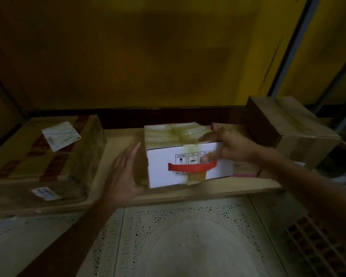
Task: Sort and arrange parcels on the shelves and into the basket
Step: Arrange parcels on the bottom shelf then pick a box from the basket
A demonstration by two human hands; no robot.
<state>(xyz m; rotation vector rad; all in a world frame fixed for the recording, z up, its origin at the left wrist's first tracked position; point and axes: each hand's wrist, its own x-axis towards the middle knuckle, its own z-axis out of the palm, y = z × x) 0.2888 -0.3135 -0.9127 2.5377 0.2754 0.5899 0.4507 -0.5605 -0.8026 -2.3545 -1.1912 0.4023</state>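
A white taped box (178, 172) with a red stripe and small printed symbols stands in the middle of a low wooden shelf (228, 189). My right hand (228, 145) grips its top right corner, thumb pressed on the front face. To the box's left my left hand (126, 172) is flat with fingers spread, palm against or just beside the left side; I cannot tell whether it touches. Behind my right hand a pink-edged parcel (246, 170) lies against the white box.
A large brown parcel (42, 156) with white labels and red tape fills the shelf's left end. A brown carton (292, 128) stands at the right end. Yellow wall behind. Patterned floor tiles (188, 242) below, and a dark lattice basket (320, 246) at lower right.
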